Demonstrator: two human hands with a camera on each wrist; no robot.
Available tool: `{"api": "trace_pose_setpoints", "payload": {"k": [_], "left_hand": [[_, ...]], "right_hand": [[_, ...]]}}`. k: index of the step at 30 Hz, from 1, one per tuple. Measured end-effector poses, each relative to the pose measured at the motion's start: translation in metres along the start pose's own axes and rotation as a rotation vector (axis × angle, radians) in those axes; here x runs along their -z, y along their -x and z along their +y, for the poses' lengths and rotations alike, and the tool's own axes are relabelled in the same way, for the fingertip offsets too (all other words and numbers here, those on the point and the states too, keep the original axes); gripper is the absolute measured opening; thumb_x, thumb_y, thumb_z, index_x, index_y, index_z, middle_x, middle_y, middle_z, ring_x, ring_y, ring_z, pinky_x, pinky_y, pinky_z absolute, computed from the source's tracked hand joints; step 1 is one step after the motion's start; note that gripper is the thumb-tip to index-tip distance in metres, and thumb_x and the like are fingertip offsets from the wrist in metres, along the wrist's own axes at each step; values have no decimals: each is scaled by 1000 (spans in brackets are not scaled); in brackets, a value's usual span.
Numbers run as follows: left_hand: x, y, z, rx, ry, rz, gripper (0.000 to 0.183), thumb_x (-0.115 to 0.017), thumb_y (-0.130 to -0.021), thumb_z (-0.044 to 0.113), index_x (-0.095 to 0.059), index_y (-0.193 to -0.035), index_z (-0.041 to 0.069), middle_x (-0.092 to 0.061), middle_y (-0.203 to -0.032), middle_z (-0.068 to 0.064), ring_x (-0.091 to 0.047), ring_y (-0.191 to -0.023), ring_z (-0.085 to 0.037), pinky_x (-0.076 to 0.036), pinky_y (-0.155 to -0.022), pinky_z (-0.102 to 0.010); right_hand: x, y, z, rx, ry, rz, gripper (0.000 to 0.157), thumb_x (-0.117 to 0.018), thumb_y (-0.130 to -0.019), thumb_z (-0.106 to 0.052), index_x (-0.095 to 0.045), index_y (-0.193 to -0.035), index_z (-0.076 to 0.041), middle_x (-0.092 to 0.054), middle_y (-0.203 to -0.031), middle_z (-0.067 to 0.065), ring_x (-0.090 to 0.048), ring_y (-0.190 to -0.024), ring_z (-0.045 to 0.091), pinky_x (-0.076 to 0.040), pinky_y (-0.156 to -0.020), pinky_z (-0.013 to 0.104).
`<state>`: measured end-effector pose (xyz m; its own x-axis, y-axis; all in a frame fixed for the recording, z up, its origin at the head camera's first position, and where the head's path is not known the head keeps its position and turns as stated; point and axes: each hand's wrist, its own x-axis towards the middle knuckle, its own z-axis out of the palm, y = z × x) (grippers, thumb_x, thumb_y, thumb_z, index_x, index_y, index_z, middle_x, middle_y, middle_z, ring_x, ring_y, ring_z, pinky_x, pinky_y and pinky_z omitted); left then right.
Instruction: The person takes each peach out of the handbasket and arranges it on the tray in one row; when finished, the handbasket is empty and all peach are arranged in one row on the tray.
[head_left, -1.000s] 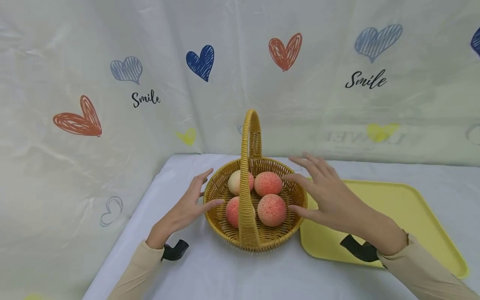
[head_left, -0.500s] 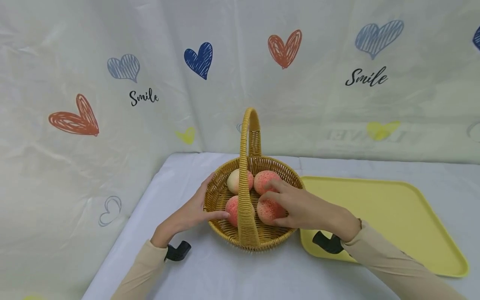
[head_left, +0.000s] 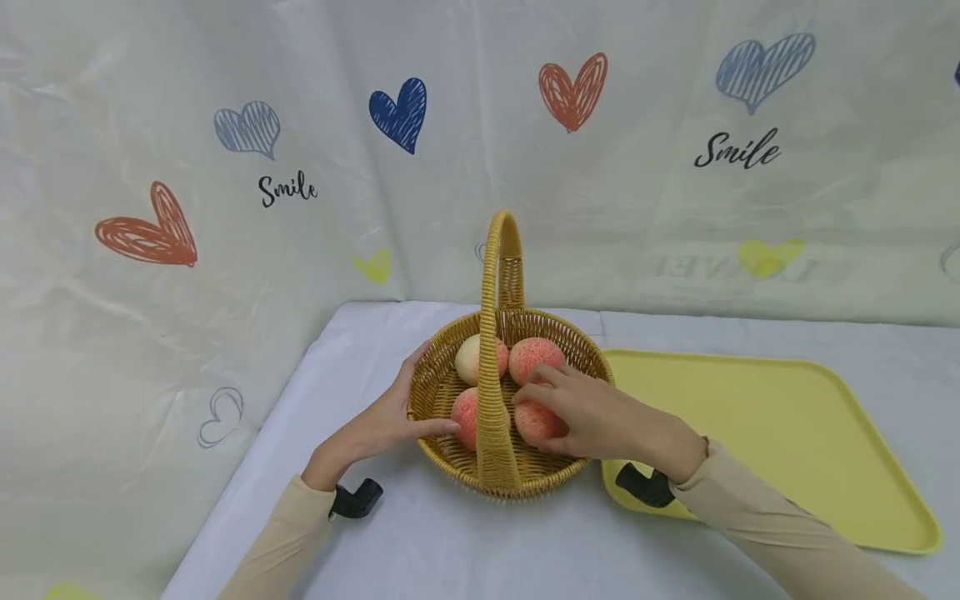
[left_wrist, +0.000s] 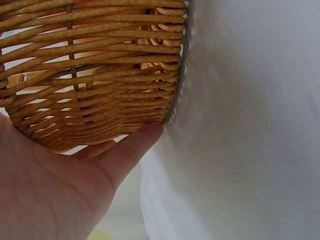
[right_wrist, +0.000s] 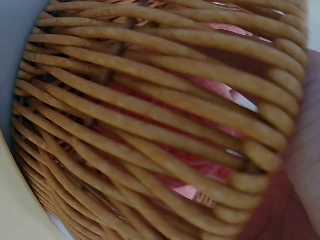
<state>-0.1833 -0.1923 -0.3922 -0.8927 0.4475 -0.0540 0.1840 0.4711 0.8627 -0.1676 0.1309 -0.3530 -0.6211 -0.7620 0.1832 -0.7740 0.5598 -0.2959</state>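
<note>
A wicker basket (head_left: 495, 454) with a tall arched handle stands on the table, holding several pink-and-cream peaches. At its left side my left hand (head_left: 378, 427) grips the rim, thumb over the edge and fingers along the outer wall; the left wrist view shows fingers against the weave (left_wrist: 100, 95). Inside the basket, my right hand (head_left: 603, 417) holds the front right peach (head_left: 536, 423) with curled fingers, partly covering it. Behind that lies another peach (head_left: 534, 357). The handle partly hides the front left peach (head_left: 465, 417) and the paler back left one (head_left: 468, 360).
Right of the basket lies a yellow tray (head_left: 765, 433), its near edge partly under my right forearm. A white cloth (head_left: 450, 550) covers the table. Behind hangs a pale curtain (head_left: 637, 192) printed with hearts and words.
My right hand has moved left and down into the basket and taken hold of the front right peach. My left hand has come in onto the basket's rim.
</note>
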Motion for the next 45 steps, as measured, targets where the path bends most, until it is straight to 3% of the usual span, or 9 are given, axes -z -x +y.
{"api": "trace_pose_setpoints", "payload": {"k": [6,16,23,29,33,38,45], "left_hand": [[1,-1,0,-12,9,-2,123,-86,-86,44,3,-168,26,-10,-173,-5,-23,-156,-32,-25,-123,-57],[1,-2,2,-30,37,-19,119,-85,-89,39,3,-168,27,-12,-172,-7,-32,-152,-35,-31,-121,-56],[-1,-2,2,-27,35,-17,119,-85,-88,39,2,-168,27,-11,-173,-5,-27,-154,-34,-27,-122,-56],[-1,-1,1,-5,25,-14,120,-85,-88,42,4,-168,27,-9,-173,-7,-25,-155,-36,-26,-122,-58],[0,0,1,-1,10,-4,121,-85,-88,41,3,-168,27,-10,-173,-7,-25,-155,-35,-26,-123,-57],[1,1,1,9,-16,8,122,-85,-87,43,4,-168,25,-8,-173,-9,-21,-156,-36,-23,-123,-59],[-1,0,0,16,-18,3,123,-85,-87,44,4,-168,25,-7,-174,-9,-19,-157,-35,-22,-123,-59]], "right_hand": [[-2,-1,0,-31,-16,-1,41,-87,-83,-18,-70,-121,-15,-57,-114,-3,-59,-101,19,-55,-87,42],[3,3,0,-71,-46,64,46,-89,-73,-17,-71,-115,-20,-59,-114,-4,-60,-93,14,-55,-78,33],[39,23,-2,-102,-137,157,48,-88,-76,-13,-70,-120,-22,-59,-120,-6,-62,-94,10,-56,-78,31],[79,48,7,-110,-57,245,56,-92,-74,-13,-69,-124,-26,-60,-122,-9,-62,-101,11,-57,-78,33],[93,68,21,-142,-21,287,60,-96,-71,-14,-69,-124,-26,-60,-123,-9,-62,-101,11,-56,-74,28],[95,89,41,-216,-27,303,62,-98,-70,-12,-69,-124,-23,-60,-122,-6,-57,-97,7,-55,-68,25],[80,99,64,-287,-39,244,55,-97,-73,-19,-71,-122,-20,-61,-122,3,-60,-98,19,-54,-69,28]]}}
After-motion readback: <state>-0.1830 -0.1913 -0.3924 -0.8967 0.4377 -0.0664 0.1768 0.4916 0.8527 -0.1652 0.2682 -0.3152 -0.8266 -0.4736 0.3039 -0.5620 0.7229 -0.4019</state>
